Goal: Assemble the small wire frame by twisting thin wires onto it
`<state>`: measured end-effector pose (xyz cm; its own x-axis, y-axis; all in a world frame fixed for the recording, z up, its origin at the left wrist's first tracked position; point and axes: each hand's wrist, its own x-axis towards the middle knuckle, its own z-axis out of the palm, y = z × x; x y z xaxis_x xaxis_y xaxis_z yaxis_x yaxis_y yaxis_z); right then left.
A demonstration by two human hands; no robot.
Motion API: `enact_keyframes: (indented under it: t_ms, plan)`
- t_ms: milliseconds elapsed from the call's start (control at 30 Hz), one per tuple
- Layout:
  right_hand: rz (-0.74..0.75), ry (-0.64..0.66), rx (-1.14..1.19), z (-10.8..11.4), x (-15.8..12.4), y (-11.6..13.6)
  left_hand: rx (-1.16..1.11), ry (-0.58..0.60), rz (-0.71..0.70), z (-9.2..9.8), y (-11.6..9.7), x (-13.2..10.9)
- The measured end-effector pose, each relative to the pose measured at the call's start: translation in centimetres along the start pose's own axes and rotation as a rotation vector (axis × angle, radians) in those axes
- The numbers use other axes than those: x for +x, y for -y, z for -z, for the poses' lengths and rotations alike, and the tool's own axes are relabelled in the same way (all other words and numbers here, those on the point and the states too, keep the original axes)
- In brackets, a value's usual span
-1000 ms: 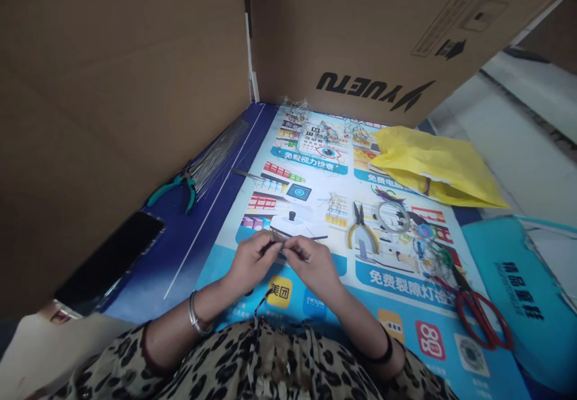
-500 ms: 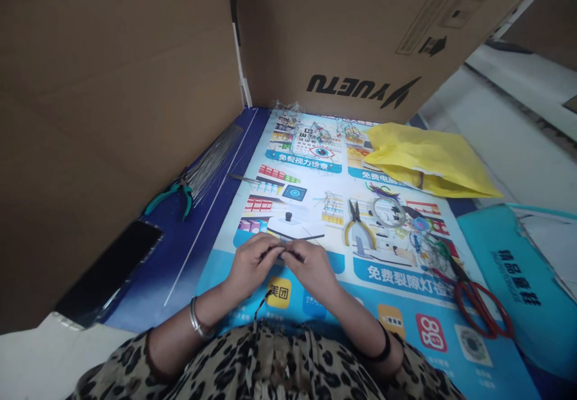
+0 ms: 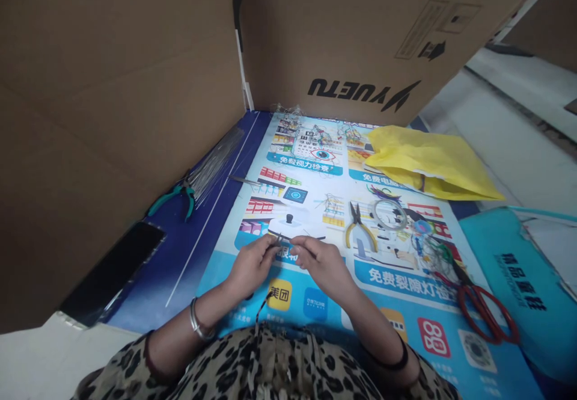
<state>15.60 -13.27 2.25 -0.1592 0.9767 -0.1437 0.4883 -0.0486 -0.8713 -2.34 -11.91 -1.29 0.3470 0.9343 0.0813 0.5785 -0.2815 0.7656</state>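
Note:
My left hand [image 3: 252, 261] and my right hand [image 3: 319, 259] meet over the printed poster mat [image 3: 315, 304], both pinched on a thin dark wire [image 3: 311, 239] that sticks out to the right of my right fingers. The part of the wire between the fingertips is tiny and hard to make out. A silver bangle sits on my left wrist and a black band on my right. Yellow-handled pliers [image 3: 358, 225] lie just right of my right hand.
Green-handled pliers [image 3: 177, 196] and a bundle of straight wires [image 3: 211, 162] lie at the left by the cardboard wall [image 3: 112, 87]. A black phone [image 3: 112, 270], yellow bag [image 3: 428, 162], wire coil [image 3: 388, 213], red scissors [image 3: 484, 307] and teal bag [image 3: 518, 286] surround the mat.
My hands stay pinched together on the wire with only small finger shifts. The view has tilted slightly; the wire's free end still points right.

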Motion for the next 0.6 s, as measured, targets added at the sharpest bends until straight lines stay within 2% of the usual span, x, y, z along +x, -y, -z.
enact_keyframes:
  t_ms: [200,367,500,600]
  plan:
    - [0.016,0.06,0.013,-0.4,0.1,-0.2,0.022,0.04,0.007,-0.1,0.0,-0.1]
    - [0.059,0.156,-0.035,-0.3,0.5,1.1,0.048,0.036,-0.012,-0.1,0.1,-0.1]
    - [0.127,0.139,-0.18,-0.2,1.1,2.0,0.036,0.046,-0.024,-0.1,0.1,-0.1]
    - [0.113,0.127,-0.143,-0.2,1.4,2.0,0.031,0.053,-0.018,-0.1,0.1,-0.1]
